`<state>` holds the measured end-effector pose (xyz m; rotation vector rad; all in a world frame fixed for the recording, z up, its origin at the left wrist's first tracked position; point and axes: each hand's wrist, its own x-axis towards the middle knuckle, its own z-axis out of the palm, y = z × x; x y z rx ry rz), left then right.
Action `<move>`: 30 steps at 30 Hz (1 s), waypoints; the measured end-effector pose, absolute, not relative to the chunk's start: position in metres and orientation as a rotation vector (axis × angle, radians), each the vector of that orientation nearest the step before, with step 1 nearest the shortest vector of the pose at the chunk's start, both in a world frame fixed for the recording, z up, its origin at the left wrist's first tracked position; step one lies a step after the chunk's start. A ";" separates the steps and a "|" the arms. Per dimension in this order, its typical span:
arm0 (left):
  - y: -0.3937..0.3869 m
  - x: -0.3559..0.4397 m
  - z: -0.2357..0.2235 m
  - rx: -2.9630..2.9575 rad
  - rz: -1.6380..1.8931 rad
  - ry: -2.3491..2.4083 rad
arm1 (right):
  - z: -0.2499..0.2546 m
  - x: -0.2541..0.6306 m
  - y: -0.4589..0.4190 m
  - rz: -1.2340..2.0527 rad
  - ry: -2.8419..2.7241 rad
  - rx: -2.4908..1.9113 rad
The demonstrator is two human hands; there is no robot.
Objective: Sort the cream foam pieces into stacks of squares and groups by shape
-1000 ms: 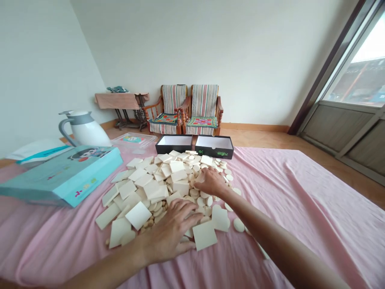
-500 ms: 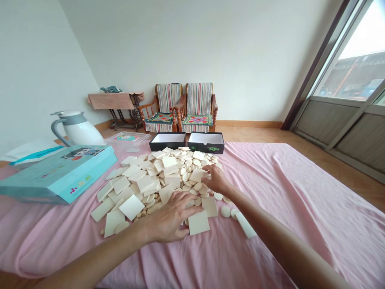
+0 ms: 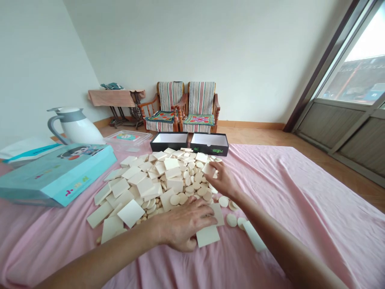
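A large heap of pale wooden pieces, flat squares and round discs, lies on the pink cloth [image 3: 288,180]. At the heap's right side, my right hand [image 3: 224,180] pinches a square wooden tile [image 3: 208,170] between thumb and fingers. My left hand [image 3: 189,224] rests palm down at the near edge of the heap, its fingers spread and reaching over the tiles. Close to its thumb and fingertips lies another square tile [image 3: 208,236]; a further one sits partly under those fingers. Whatever is beneath the left palm is hidden.
Two black open boxes, a left one [image 3: 169,146] and a right one [image 3: 209,149], stand behind the heap. On the left are a turquoise box [image 3: 87,176], a white jug [image 3: 80,128] and a clear plastic lid [image 3: 141,138]. Loose discs [image 3: 231,220] and a narrow piece [image 3: 254,237] lie right.
My right hand has drawn the square tile rightward and away from me, exposing more discs. My left hand has slid right and nearer to me over the front tiles. The view has shifted slightly.
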<state>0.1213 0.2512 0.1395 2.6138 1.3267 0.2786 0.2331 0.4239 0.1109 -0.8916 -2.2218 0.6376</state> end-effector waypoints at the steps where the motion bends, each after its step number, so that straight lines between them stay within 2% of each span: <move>1: 0.254 0.121 0.139 2.599 0.288 1.324 | 0.112 0.242 0.427 0.701 -2.172 -0.883; 4: 0.261 0.119 0.136 2.470 0.391 1.429 | 0.115 0.272 0.428 0.838 -2.124 -0.872; 9: 0.271 0.113 0.132 2.025 0.786 1.820 | 0.125 0.299 0.395 0.846 -2.161 -0.747; 16: 0.269 0.116 0.123 1.954 1.071 1.810 | 0.131 0.285 0.348 0.821 -2.343 -0.589; 25: 0.257 0.120 0.113 1.977 1.083 1.809 | 0.127 0.283 0.345 0.833 -2.508 -0.599; 30: 0.251 0.115 0.111 2.202 1.147 1.912 | 0.109 0.283 0.409 0.532 -2.384 -0.718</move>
